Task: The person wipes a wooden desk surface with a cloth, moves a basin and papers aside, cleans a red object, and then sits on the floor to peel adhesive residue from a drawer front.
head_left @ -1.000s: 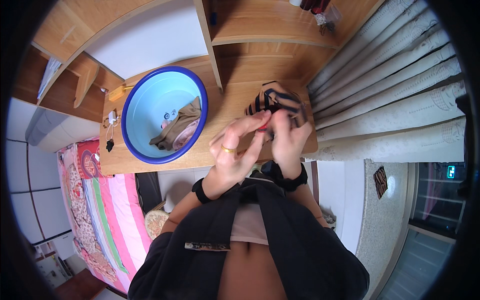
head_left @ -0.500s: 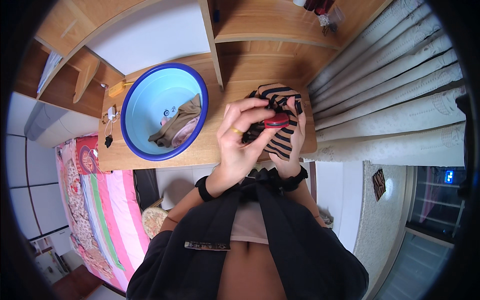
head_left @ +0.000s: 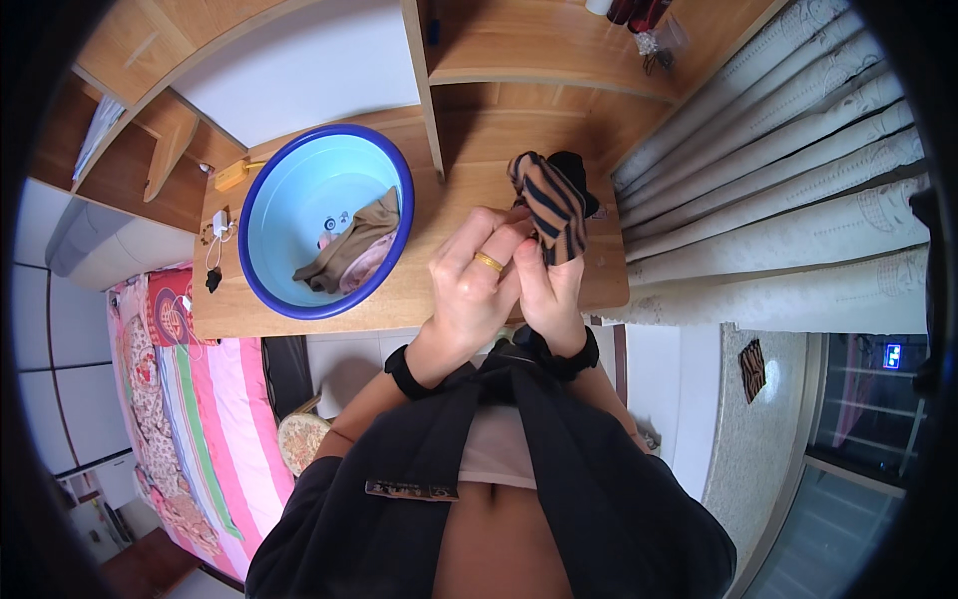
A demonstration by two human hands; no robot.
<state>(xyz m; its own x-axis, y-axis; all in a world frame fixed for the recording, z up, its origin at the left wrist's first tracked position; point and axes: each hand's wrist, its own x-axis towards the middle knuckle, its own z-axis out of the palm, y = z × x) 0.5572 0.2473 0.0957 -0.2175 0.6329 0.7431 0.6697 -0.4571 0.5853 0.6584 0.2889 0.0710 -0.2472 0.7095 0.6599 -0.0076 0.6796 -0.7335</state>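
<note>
Since a moment ago, we have lifted the striped cloth (head_left: 551,205) higher, away from our body and toward the tabletop's (head_left: 449,270) far right corner. We see the wooden tabletop carrying a blue basin (head_left: 261,290) at its left end, crumpled beige garments (head_left: 349,255) inside. Our left hand (head_left: 477,290) and right hand (head_left: 547,285) press together, both pinching the cloth's lower end.
</note>
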